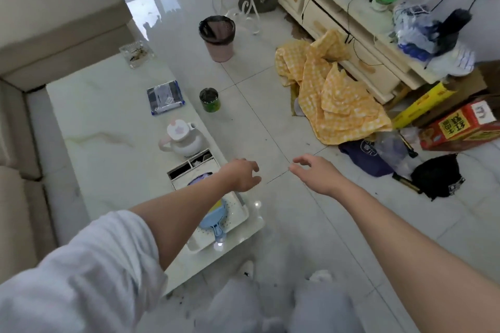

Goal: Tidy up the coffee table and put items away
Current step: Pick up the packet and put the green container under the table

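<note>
The counter clutter lies to our left, nearest our empty, loosely curled left hand; right hand seemingly open over floor.

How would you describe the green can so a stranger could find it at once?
Start at the white coffee table. On the floor just off its long edge, level with the blue-edged packet, stands the green can. It is far smaller than the pink bin beyond it, and green-sided.
</note>
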`<action>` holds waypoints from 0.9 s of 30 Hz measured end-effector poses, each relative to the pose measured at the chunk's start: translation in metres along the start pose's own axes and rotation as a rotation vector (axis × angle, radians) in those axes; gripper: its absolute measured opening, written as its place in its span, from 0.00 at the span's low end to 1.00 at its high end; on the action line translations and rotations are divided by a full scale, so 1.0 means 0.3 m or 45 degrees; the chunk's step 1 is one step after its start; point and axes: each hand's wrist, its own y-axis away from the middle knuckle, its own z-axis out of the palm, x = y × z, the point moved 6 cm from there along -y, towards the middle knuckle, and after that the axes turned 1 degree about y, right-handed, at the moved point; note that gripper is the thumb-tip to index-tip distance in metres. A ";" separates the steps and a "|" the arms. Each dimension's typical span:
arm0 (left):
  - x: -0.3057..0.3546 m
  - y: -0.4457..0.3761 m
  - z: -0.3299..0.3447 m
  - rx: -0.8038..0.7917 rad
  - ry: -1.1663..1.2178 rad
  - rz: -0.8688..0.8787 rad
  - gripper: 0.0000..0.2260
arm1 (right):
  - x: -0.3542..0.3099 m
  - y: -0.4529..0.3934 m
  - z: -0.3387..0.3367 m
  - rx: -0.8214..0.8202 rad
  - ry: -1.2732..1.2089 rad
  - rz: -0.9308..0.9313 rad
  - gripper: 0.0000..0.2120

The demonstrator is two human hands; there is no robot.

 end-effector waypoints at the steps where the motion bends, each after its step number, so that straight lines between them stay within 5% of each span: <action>1: 0.012 -0.042 -0.027 0.003 0.015 -0.045 0.22 | 0.002 -0.059 -0.052 -0.016 0.020 -0.025 0.25; 13: 0.059 -0.269 -0.188 0.231 0.436 -0.617 0.22 | -0.101 -0.663 -0.397 -0.426 0.438 -0.389 0.26; 27: -0.274 -0.580 -0.246 0.229 0.886 -0.994 0.20 | -0.573 -1.350 -0.269 -0.740 0.719 -0.534 0.23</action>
